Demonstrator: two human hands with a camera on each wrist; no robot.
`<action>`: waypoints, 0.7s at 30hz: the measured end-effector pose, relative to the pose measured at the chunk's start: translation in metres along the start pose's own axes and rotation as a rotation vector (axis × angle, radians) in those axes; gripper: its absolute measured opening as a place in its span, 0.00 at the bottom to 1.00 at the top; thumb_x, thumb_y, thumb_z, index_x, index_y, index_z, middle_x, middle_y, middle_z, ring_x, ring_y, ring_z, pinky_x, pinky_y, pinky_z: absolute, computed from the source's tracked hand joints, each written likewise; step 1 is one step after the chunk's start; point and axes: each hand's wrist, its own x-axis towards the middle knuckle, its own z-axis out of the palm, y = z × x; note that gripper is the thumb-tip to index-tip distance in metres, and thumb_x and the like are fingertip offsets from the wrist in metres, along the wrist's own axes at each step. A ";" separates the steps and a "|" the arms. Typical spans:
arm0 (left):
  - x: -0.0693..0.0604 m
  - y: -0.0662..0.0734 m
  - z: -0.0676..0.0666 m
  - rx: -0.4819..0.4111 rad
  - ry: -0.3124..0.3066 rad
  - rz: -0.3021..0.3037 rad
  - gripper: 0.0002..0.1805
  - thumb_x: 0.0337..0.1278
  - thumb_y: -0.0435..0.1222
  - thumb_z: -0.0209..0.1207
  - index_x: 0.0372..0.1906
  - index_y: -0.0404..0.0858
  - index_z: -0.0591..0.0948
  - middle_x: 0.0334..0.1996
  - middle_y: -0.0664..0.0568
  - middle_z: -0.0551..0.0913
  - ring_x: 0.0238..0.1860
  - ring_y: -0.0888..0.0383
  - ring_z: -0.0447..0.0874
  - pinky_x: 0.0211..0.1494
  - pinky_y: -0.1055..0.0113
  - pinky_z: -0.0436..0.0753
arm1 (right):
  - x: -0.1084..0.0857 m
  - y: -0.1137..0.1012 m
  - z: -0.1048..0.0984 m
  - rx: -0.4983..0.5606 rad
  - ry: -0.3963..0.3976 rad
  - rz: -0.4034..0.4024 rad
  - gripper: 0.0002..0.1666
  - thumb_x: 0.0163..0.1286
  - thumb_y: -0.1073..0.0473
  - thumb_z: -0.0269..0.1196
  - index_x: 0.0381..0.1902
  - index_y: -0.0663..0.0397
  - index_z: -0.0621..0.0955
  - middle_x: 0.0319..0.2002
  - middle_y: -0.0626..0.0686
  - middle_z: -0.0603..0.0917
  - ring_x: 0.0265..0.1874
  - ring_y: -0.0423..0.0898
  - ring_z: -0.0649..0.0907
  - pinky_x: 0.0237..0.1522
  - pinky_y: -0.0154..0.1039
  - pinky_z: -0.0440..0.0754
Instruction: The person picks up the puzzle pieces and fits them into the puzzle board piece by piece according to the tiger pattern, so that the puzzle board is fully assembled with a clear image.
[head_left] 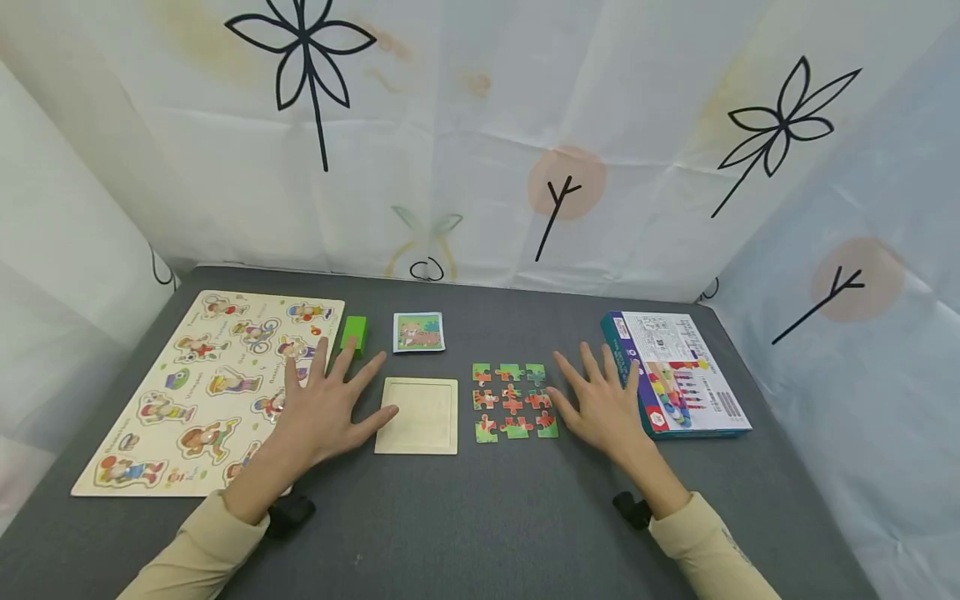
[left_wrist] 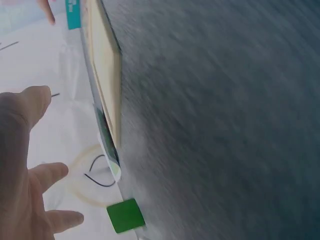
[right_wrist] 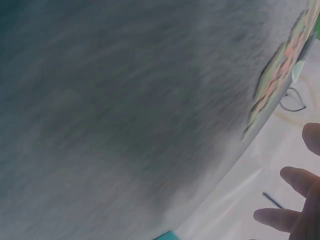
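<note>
- Head: spotting left grip (head_left: 326,417) and right grip (head_left: 606,410), both splayed wide, holding nothing; spotting wooden tray (head_left: 416,417) overlapped by left thumb (head_left: 381,419), puzzle pieces (head_left: 512,403) just beside right.
- Left wrist: catching fingers (left_wrist: 49,176) apart, near wooden tray and green block (left_wrist: 125,216).
- Right wrist: seeing puzzle pieces above parted fingertips (right_wrist: 296,177).

Picture board (head_left: 266,307) partly hidden behind left grip (head_left: 322,412); box print (head_left: 663,337) illegibly small; jigsaw pieces (right_wrist: 276,79) blurred in right wrist view.

Gray tabletop (head_left: 450,517) has a picture board (head_left: 201,400), green block (head_left: 357,330), small card (head_left: 418,332), wooden tray (head_left: 420,417), puzzle pieces (head_left: 512,405) and box (head_left: 678,375) on it.
</note>
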 end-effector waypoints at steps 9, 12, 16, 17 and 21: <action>0.003 0.010 0.005 -0.069 -0.061 0.102 0.45 0.58 0.66 0.61 0.78 0.52 0.67 0.77 0.37 0.65 0.74 0.29 0.63 0.67 0.21 0.61 | 0.018 -0.027 0.004 0.079 -0.028 -0.072 0.37 0.75 0.37 0.57 0.77 0.40 0.69 0.77 0.65 0.65 0.79 0.70 0.59 0.72 0.79 0.47; 0.004 0.010 0.007 -0.091 -0.096 0.141 0.48 0.56 0.67 0.61 0.78 0.50 0.67 0.77 0.37 0.65 0.73 0.29 0.65 0.67 0.24 0.65 | 0.026 -0.040 0.003 0.093 -0.031 -0.100 0.36 0.75 0.38 0.58 0.77 0.40 0.69 0.77 0.65 0.66 0.78 0.70 0.61 0.72 0.79 0.50; 0.005 0.009 0.009 -0.118 -0.157 0.163 0.53 0.51 0.70 0.63 0.78 0.49 0.66 0.76 0.36 0.66 0.73 0.30 0.66 0.67 0.28 0.67 | 0.036 -0.058 0.002 0.111 -0.070 -0.128 0.36 0.76 0.38 0.58 0.76 0.41 0.70 0.76 0.65 0.68 0.76 0.68 0.65 0.71 0.76 0.57; 0.006 0.009 0.009 -0.123 -0.170 0.167 0.54 0.50 0.70 0.64 0.78 0.48 0.65 0.76 0.36 0.66 0.73 0.30 0.67 0.67 0.28 0.68 | 0.039 -0.062 0.002 0.118 -0.082 -0.136 0.35 0.76 0.38 0.58 0.76 0.41 0.71 0.75 0.65 0.69 0.75 0.68 0.66 0.71 0.76 0.59; 0.008 0.007 0.011 -0.130 -0.205 0.184 0.57 0.46 0.70 0.67 0.78 0.46 0.65 0.74 0.36 0.69 0.72 0.32 0.69 0.65 0.28 0.70 | 0.047 -0.076 0.003 0.149 -0.103 -0.174 0.33 0.74 0.41 0.62 0.72 0.45 0.75 0.68 0.64 0.77 0.68 0.65 0.74 0.63 0.69 0.72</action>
